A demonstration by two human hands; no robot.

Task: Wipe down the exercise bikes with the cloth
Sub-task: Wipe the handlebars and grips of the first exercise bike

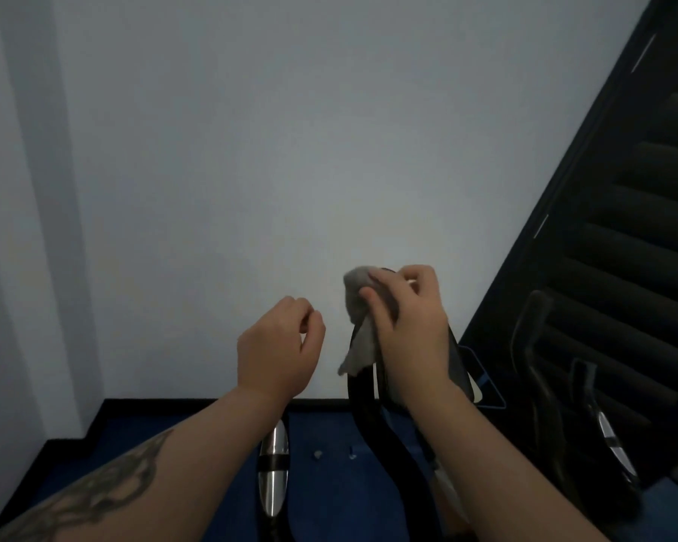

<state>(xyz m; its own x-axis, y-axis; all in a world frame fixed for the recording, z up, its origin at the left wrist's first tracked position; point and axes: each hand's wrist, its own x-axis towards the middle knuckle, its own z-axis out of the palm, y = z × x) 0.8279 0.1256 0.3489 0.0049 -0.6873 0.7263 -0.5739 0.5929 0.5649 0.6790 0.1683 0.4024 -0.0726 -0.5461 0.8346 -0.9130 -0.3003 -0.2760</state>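
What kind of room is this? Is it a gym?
Probably a gym. The right hand wipes a black exercise bike handlebar with a grey cloth, a second bike stands to the right, and the floor is blue carpet below a plain wall.

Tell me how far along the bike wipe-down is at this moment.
Nothing shows as finished. In hand: the right hand presses the grey cloth over the top of the near bike's handlebar; the left hand hovers beside it, holding nothing. Left: apparently the second bike to the right, untouched.
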